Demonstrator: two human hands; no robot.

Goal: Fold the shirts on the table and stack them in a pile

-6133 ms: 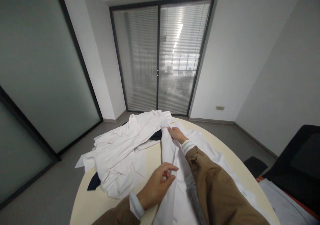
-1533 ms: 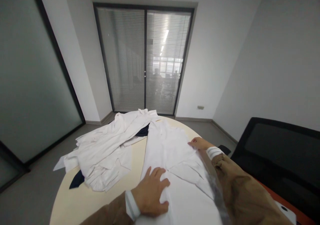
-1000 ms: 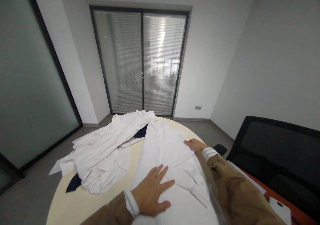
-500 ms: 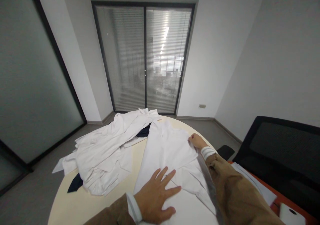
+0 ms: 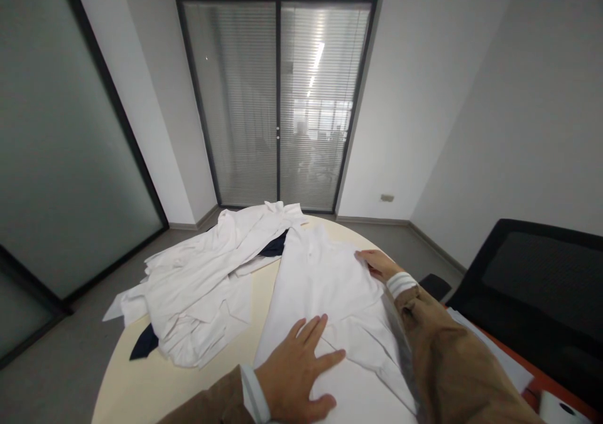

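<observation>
A white shirt (image 5: 325, 279) lies spread on the round cream table, its collar end away from me and a folded sleeve across its right side. My left hand (image 5: 301, 370) rests flat on the lower part of the shirt, fingers spread. At the upper right edge of the cloth is my right hand (image 5: 379, 265), its fingers stretched out to the left and touching the fabric. Left of this shirt, more white shirts (image 5: 198, 279) sit in a crumpled heap.
Dark navy cloth (image 5: 274, 245) shows from under the heap, and another navy piece (image 5: 144, 342) sticks out at its lower left. The cream table (image 5: 230, 348) has a curved edge. At right stand a black mesh chair (image 5: 541, 286) and an orange surface bearing papers (image 5: 494, 348).
My right hand's fingers have straightened from a closed pinch at the shirt's edge. My left hand stays flat on the cloth. The view has shifted slightly.
</observation>
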